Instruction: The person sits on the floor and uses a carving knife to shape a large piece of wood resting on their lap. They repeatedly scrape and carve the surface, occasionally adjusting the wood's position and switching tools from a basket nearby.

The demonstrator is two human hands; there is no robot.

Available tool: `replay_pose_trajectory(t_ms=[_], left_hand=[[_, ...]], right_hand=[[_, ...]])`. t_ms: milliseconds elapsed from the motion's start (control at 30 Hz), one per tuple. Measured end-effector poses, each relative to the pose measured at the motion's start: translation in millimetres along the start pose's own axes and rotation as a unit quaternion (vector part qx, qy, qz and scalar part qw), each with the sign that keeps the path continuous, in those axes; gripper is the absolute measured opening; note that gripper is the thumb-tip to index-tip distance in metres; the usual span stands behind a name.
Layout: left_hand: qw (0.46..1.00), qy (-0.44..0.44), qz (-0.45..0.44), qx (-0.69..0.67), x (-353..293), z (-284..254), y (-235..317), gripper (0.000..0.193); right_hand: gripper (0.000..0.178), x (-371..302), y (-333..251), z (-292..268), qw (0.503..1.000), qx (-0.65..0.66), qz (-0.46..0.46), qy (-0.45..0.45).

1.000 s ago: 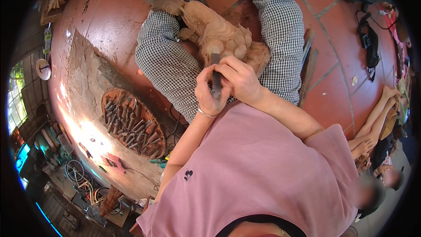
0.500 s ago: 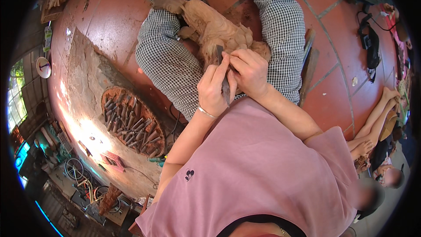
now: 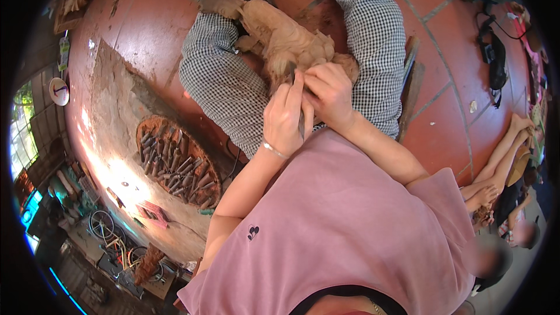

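A carved light-brown wooden figure [image 3: 284, 32] lies between my checked trouser legs, its near end close to my hands. My left hand [image 3: 284, 118], with a bracelet at the wrist, is closed on a narrow dark flat strip [image 3: 301, 125]. One end of the strip shows above the fingers by the carving; the other shows beneath them. I cannot make out what kind of tool it is. Closed beside it, my right hand [image 3: 329, 92] presses its fingertips near the strip and the carving's near end. Whether it grips the strip or the wood is hidden.
To my left, a round container [image 3: 217, 163] full of chisel-like tools stands on a worn wooden slab [image 3: 111, 93]. Wooden strips [image 3: 412, 96] lie by my right leg on the red tiled floor [image 3: 434, 61]. A black strapped item [image 3: 493, 61] and other people's legs [image 3: 499, 151] are farther right.
The strip has shifted and turned in my fingers, so less of its upper end shows. Both hands stay close together at the carving's near end.
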State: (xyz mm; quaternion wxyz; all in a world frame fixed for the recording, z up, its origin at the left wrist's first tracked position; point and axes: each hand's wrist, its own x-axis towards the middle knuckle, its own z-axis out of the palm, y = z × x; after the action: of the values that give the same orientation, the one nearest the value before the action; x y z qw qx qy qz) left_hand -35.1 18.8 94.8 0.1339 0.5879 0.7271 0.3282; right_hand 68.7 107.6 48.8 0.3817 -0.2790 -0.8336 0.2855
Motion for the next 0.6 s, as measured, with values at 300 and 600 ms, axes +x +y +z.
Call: replay_pose_trajectory(t_ms=[300, 600], left_hand=[[0.999, -0.031, -0.018, 0.016, -2.3, -15.6, 10.0, 0.042], [0.995, -0.082, -0.040, 0.043, -5.4, -21.0, 10.1, 0.047]], right_hand=[[0.015, -5.5, -2.2, 7.6, 0.998, 0.061, 0.018, 0.000], [0.016, -7.1, -2.3, 9.9, 0.997, 0.072, 0.001, -0.008]])
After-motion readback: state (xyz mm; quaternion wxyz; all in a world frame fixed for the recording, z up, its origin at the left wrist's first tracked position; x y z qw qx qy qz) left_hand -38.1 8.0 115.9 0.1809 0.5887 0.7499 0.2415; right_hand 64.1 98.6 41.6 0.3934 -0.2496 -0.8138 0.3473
